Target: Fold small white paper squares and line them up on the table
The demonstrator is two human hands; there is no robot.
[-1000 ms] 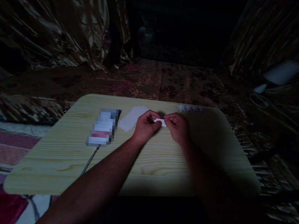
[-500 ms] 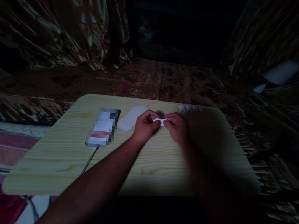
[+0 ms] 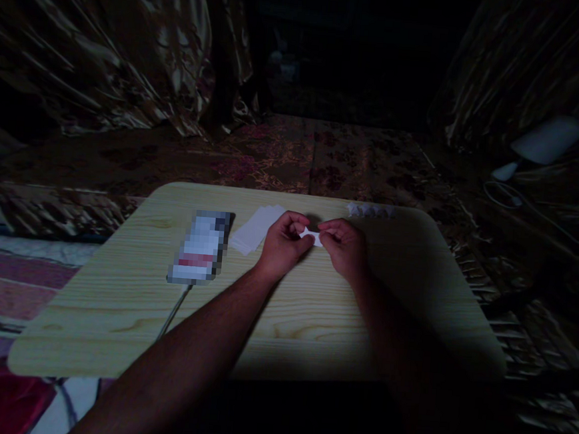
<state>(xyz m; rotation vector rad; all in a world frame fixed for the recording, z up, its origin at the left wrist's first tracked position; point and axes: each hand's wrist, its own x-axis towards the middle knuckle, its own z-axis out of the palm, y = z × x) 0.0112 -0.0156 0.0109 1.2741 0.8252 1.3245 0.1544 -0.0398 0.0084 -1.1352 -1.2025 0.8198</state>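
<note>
We see a small white paper slip [image 3: 312,236] just above the middle of the frame, held slightly over the far half of the counter [image 3: 312,312]. Its long axis runs left to right across the picture, and the right end sits a little lower than the left. It is too small and dim for us to make out any folds.

The left hand [image 3: 283,246] pinches the slip's left end between thumb and curled fingers. The right hand [image 3: 343,248] pinches the right end the same way. Both hands are closed tight on the slip, with their knuckles nearly meeting.

Compared with half a second ago, the slip has tipped a little from level and sits a touch lower and further right. The hands have barely moved, and everything on the counter lies where it did.

Just left of the left hand a small stack of white paper [image 3: 254,231] lies flat. Further left is a flat rectangle [image 3: 199,247], blurred so that we cannot tell what it is. A cable [image 3: 174,311] runs from its near end toward the lower left. A row of small white pieces [image 3: 370,211] lies along the counter's far edge, up and to the right of the hands. Patterned cloth [image 3: 294,154] fills the dark background.
</note>
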